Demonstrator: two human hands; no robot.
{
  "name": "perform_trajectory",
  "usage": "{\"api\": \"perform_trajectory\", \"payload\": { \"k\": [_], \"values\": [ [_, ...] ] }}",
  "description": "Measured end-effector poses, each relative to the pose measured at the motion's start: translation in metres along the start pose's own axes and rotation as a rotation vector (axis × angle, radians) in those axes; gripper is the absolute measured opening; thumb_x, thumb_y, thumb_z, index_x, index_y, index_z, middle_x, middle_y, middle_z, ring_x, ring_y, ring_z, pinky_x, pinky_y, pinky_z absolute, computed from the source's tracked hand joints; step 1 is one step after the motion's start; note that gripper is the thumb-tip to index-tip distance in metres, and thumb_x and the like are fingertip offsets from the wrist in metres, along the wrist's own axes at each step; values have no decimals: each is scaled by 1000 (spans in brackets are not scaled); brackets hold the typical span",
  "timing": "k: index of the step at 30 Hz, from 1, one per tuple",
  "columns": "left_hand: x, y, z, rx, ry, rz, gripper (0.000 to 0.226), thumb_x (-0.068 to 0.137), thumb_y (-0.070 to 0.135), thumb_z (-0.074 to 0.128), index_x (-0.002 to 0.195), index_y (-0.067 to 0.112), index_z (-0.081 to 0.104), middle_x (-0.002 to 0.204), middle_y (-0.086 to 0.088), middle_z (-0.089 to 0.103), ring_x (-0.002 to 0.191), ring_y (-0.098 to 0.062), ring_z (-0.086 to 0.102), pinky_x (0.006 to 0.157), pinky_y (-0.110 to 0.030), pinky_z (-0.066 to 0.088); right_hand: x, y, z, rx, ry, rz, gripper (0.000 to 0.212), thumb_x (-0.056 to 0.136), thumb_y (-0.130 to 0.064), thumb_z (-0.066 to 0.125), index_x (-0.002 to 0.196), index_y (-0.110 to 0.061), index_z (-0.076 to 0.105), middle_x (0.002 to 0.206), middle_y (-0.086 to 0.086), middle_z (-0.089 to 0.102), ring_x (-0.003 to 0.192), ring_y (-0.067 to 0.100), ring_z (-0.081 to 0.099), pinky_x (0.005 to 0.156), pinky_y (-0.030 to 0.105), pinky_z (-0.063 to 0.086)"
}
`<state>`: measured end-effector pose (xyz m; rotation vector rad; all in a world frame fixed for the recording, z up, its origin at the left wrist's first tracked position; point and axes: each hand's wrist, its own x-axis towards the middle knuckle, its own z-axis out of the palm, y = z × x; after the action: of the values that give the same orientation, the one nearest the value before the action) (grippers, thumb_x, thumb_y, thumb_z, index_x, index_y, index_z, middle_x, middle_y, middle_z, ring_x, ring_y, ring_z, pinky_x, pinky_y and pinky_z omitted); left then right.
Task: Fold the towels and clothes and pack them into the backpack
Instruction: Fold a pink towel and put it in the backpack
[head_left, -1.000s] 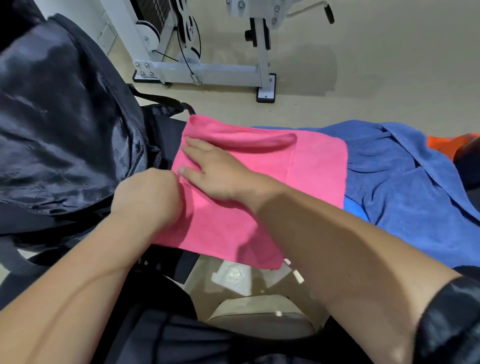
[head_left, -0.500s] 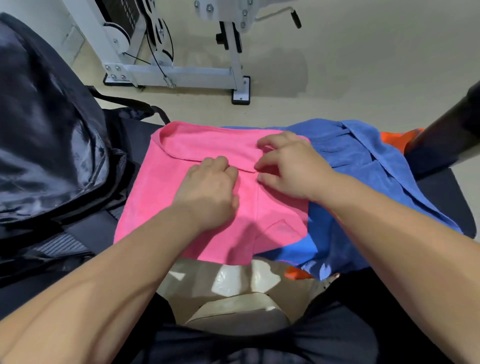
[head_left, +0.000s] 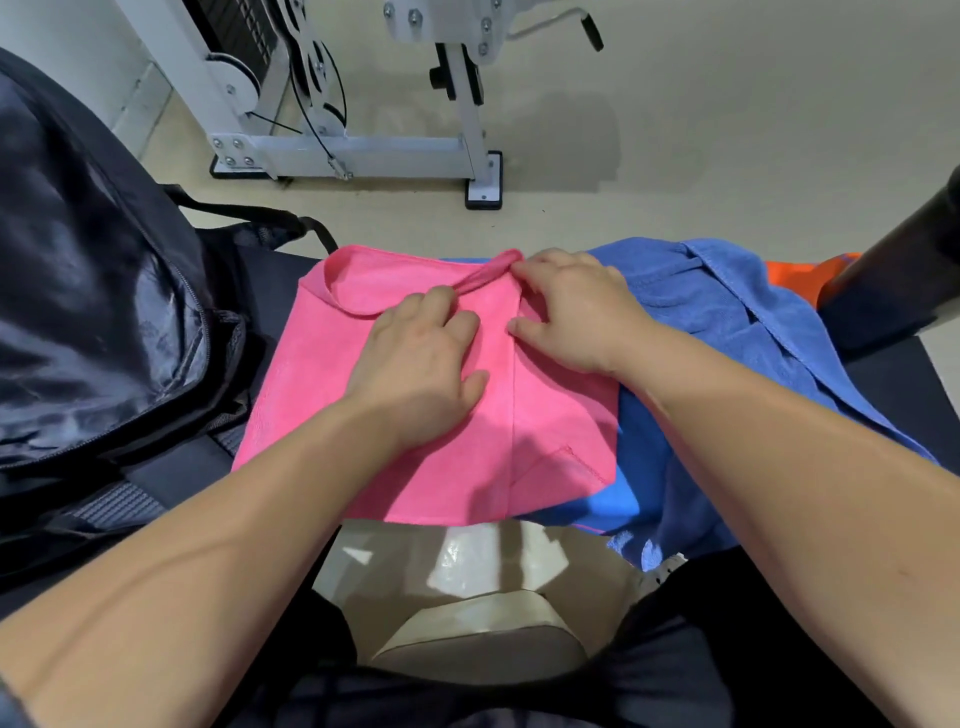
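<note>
On the left of the dark table (head_left: 883, 384) stands the black backpack (head_left: 93, 312), shiny and cut off by the picture's edge; its zipper runs down the side and one strap lies behind it. Behind it, on the pale beige floor (head_left: 727, 130), is a white metal frame (head_left: 353, 150) with cables and bolts, its top out of view. In the middle lies the pink towel (head_left: 311, 374), just beside the backpack, with its near edge hanging over the table. The left hand (head_left: 415, 369) presses on it, the grip flat, with the fingers together and a little bent. The right hand (head_left: 576, 312) has its grip pinching the rolled far edge of the pink towel. Partly under this towel and to its right lies a blue towel (head_left: 727, 332), wrinkled. Behind that, an orange cloth (head_left: 800, 275) shows only a corner, so I cannot tell what it is. A dark post (head_left: 909, 249) at the far right is cut off.
</note>
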<state>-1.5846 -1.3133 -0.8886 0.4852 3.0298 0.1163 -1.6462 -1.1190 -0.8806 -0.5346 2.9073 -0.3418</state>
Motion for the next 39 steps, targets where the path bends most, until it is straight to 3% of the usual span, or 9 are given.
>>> {"api": "perform_trajectory", "payload": {
  "k": [4, 8, 15, 19, 23, 27, 29, 32, 39],
  "values": [
    [0, -2, 12, -26, -241, -81, 87, 90, 73, 40, 161, 33, 9, 170, -5, -4, 155, -32, 2, 121, -62, 11, -7, -9, 0, -110, 44, 36, 59, 88, -46, 61, 140, -21, 47, 130, 10, 49, 119, 35, 47, 96, 47, 41],
    [-5, -5, 24, -47, -269, -97, 98, 81, 87, 30, 158, 42, -11, 165, 4, -28, 154, -30, -20, 116, -72, -2, -43, -13, -10, -57, -7, -195, 37, 79, -48, 72, 103, -21, 62, 103, 2, 52, 96, 27, 52, 81, 39, 45],
    [-2, -1, 15, -7, -69, -13, 95, 77, 80, 49, 156, 33, 25, 169, -7, 7, 153, -35, 10, 119, -66, 9, -90, 5, -11, -95, -278, -323, 54, 52, -64, 85, 82, -27, 61, 80, -9, 48, 83, 19, 47, 72, 33, 37],
    [-23, 11, 12, -110, 57, 108, 73, 73, 72, 50, 124, 20, 58, 131, -8, 54, 121, -35, 49, 102, -50, 41, -110, 6, -3, -33, -326, -352, 51, 53, -66, 80, 88, -32, 66, 85, -10, 52, 84, 16, 46, 78, 36, 47],
    [-44, 15, 22, -121, -45, 129, 94, 69, 80, 45, 145, 24, 46, 158, -12, 35, 142, -38, 34, 113, -62, 30, -113, 0, 5, 49, -340, -341, 49, 67, -69, 65, 101, -33, 68, 92, -9, 54, 92, 15, 50, 84, 36, 47],
    [-46, 13, 22, -110, -156, 41, 108, 63, 90, 44, 152, 29, 34, 166, -7, 16, 150, -35, 18, 118, -66, 18, -83, -4, 17, 260, -47, -163, 38, 84, -46, 60, 115, -25, 69, 109, 0, 58, 103, 25, 56, 96, 44, 46],
    [-47, 16, 20, -93, -9, 57, 94, 61, 88, 51, 125, 19, 54, 139, -10, 46, 125, -36, 44, 103, -56, 39, -63, -6, 19, 232, 39, -61, 49, 84, -46, 52, 127, -26, 65, 126, 5, 56, 117, 32, 52, 106, 47, 40],
    [-52, 29, 18, -87, 146, 99, 64, 68, 81, 55, 81, 19, 48, 85, -5, 52, 83, -32, 53, 70, -40, 44, -37, -12, 13, 113, 15, 8, 50, 91, -44, 52, 141, -36, 54, 153, 3, 39, 138, 33, 33, 114, 47, 27],
    [-60, 51, 17, -99, -99, 85, 43, 77, 62, 58, 75, 19, 62, 79, -1, 64, 77, -27, 61, 67, -35, 51, -3, -12, 8, 87, -4, 77, 52, 93, -34, 57, 144, -29, 49, 152, -2, 41, 137, 30, 34, 109, 43, 28]
  ]
}}
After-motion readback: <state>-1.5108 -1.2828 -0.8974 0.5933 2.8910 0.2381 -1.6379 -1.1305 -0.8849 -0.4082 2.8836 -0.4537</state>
